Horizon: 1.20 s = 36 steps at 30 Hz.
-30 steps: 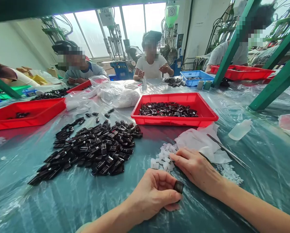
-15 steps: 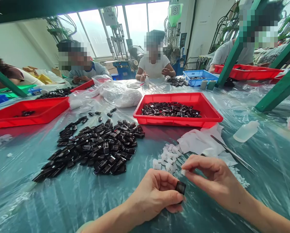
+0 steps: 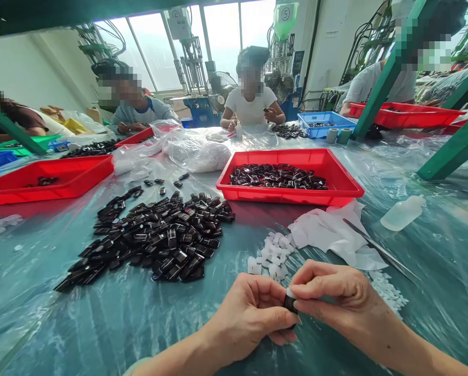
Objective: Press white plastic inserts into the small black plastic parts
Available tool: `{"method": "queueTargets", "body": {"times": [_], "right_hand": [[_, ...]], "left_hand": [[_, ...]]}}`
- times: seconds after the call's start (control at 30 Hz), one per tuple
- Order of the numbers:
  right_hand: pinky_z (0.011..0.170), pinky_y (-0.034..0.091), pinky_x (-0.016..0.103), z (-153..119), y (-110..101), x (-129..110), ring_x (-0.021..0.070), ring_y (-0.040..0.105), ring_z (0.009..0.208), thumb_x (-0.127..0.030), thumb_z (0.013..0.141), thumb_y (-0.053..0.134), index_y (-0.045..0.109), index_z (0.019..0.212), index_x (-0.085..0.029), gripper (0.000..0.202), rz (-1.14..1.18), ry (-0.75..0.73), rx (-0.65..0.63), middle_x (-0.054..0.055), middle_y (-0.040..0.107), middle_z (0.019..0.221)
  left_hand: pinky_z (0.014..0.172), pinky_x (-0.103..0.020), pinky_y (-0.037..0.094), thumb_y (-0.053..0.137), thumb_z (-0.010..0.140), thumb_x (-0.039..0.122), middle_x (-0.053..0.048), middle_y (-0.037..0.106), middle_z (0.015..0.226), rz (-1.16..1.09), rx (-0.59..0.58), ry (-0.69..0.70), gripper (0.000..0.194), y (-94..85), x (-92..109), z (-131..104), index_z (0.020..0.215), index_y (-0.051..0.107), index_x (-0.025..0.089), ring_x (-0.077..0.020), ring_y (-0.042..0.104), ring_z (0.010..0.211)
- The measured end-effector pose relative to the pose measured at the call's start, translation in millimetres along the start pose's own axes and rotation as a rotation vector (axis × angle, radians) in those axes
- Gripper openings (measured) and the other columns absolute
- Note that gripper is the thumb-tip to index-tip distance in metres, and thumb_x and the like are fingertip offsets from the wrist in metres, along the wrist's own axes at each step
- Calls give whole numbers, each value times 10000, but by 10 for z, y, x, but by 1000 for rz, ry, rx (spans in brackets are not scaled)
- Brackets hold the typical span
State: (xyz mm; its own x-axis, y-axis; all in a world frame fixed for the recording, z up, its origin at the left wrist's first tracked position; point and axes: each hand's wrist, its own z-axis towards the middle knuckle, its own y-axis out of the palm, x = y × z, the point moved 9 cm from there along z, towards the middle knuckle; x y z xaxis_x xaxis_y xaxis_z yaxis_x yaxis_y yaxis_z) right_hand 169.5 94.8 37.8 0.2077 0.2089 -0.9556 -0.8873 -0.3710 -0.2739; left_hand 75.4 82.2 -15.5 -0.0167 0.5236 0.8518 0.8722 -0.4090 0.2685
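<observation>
Between the thumb and fingers of my left hand (image 3: pixel 255 313) is a small black plastic piece (image 3: pixel 290 303), held upright. My right hand (image 3: pixel 331 292) pinches a small white piece (image 3: pixel 289 293) against the top end of the black one, so the two hands meet. The fingers cover much of both pieces. Just beyond my hands lies a heap of white pieces (image 3: pixel 275 253). Smaller white bits (image 3: pixel 388 292) are scattered beside my right wrist. A big pile of glossy black pieces (image 3: pixel 171 235) spreads out to the left.
A red tray (image 3: pixel 289 197) with black pieces stands ahead. Metal tweezers (image 3: pixel 378 249) lie by a white cloth (image 3: pixel 328 230), near a translucent bottle (image 3: pixel 402 213). Another red tray (image 3: pixel 61 193) is at left. Several co-workers sit across the table; green posts (image 3: pixel 453 146) rise at right.
My right hand has come down and left, bringing the white piece from just above onto the top end of the black piece. My left hand has barely moved.
</observation>
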Motion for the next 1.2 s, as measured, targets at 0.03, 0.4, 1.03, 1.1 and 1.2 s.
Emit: {"method": "queueTargets", "body": {"times": [0.03, 0.4, 1.03, 1.1, 1.2], "right_hand": [[575, 430, 213, 0, 8, 11, 117, 560, 665, -198, 761, 615, 712, 720, -202, 106, -3, 10, -12, 20, 610, 737], [536, 380, 208, 0, 52, 95, 91, 494, 625, -217, 768, 603, 693, 678, -181, 132, 13, 67, -73, 6, 543, 713], [544, 386, 241, 38, -693, 29, 122, 511, 601, -266, 818, 479, 616, 722, -185, 185, -662, 75, 165, 20, 585, 731], [496, 343, 247, 12, -857, 127, 123, 479, 537, -197, 780, 472, 584, 655, -184, 169, -903, 137, 157, 15, 571, 668], [456, 289, 232, -46, -859, 279, 106, 435, 468, -82, 672, 496, 527, 528, -187, 181, -963, 159, -9, -14, 528, 548]], "left_hand": [[488, -180, 457, 704, 600, 222, -21, 601, 566, 3, 3, -2, 204, -1, -4, 0, 722, 613, 86, -111, 588, 530], [469, -175, 443, 712, 580, 224, -23, 609, 535, 23, 10, -20, 200, -7, -55, 7, 692, 617, 88, -90, 556, 479], [481, -176, 432, 701, 597, 252, -49, 611, 612, 51, 23, -31, 214, 34, -23, 17, 673, 598, 80, -87, 554, 496], [486, -178, 437, 709, 595, 267, -52, 614, 619, 50, 19, -36, 231, 39, -26, 13, 672, 593, 82, -87, 556, 499], [490, -180, 444, 715, 592, 281, -55, 620, 631, 61, 19, -44, 250, 37, -24, 8, 681, 590, 83, -93, 566, 509]]}}
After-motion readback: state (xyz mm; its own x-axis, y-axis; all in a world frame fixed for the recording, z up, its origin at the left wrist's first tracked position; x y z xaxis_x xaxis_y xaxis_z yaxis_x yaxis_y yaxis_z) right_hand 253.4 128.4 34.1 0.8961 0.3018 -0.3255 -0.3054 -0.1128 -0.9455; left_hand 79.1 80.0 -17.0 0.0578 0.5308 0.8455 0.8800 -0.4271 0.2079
